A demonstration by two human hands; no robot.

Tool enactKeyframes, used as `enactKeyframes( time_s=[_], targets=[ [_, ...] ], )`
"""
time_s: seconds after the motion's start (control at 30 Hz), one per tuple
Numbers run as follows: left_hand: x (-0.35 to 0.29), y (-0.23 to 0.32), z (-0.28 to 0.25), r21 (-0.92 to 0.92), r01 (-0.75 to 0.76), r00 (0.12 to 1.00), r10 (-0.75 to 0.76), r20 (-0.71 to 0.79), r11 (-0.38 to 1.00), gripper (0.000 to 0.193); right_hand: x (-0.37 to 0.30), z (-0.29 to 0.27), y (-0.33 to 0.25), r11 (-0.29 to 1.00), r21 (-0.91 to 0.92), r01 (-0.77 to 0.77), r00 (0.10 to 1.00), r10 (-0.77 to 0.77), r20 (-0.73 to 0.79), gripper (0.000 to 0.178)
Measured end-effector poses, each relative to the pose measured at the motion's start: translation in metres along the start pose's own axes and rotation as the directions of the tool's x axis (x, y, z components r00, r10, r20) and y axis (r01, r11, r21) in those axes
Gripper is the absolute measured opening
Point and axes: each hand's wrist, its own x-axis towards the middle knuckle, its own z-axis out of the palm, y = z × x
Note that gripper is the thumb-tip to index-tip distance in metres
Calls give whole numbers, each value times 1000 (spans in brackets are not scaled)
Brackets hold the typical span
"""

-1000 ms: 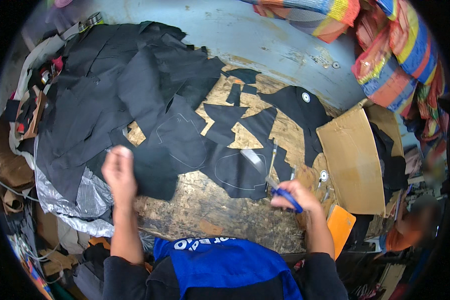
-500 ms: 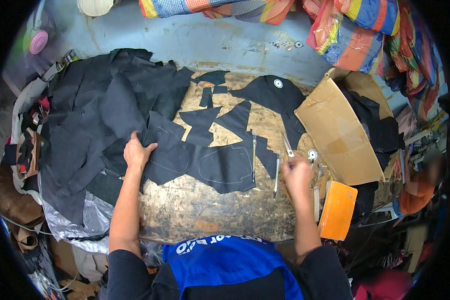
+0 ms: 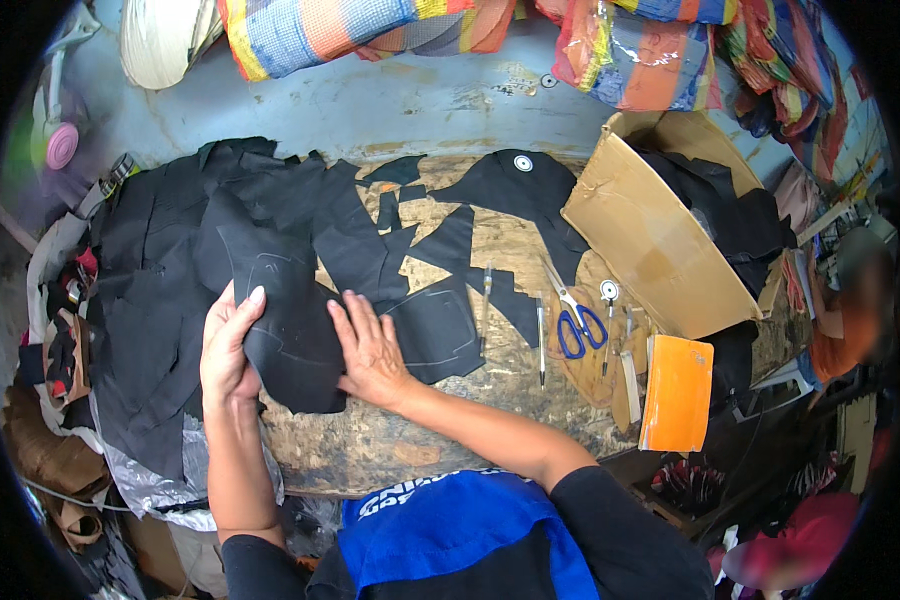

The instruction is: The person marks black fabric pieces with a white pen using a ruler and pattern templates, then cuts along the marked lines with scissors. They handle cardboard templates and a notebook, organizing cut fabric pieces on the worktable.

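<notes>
My left hand grips a black sheet of leather-like material, thumb on top, and lifts its left part into a curve. Pale outlines are drawn on this sheet. My right hand lies flat on its right portion, fingers stretched out and holding nothing. Just right of that hand, a traced curved outline shows on the black material. Scissors with blue handles lie on the table at the right, blades pointing away from me. Between them and the material is a slim pen.
A heap of black sheets covers the left of the worn wooden table. Black offcuts lie behind my hands. An open cardboard box holding black pieces and an orange notebook are at the right. Another person sits beyond.
My right hand has let go of the scissors, now lying on the table, and moved left onto the material. My left hand has picked up and bent the sheet. The view has shifted slightly.
</notes>
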Motion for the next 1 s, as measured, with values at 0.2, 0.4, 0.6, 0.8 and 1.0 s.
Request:
enactKeyframes(
  time_s=[0.2, 0.4, 0.6, 0.8, 1.0],
  targets=[
    [-25, -5, 46, -313, -198, 951, 259, 168, 929, 53, 37, -64, -31, 674, 564, 476, 823, -115, -557, 57],
    [-34, -42, 52, -84, -147, 948, 164, 271, 986, 79, 15, -227, -11, 59, 959, 277, 443, 878, -182, 30],
    [-73, -114, 1, 795, -221, 972, 66, 224, 565, 56, -44, -439, 5, 739, 527, 419, 293, 439, -849, 48],
    [-127, -173, -7, 938, -346, 925, -165, 343, 13, 62, -20, -567, 81, 789, 91, -607, -153, -3, -988, 84],
    [-120, -185, -1, 962, -269, 955, -120, 271, 34, 46, -30, -518, 146, 582, -663, -470, 882, 286, -375, 64]
  ],
)
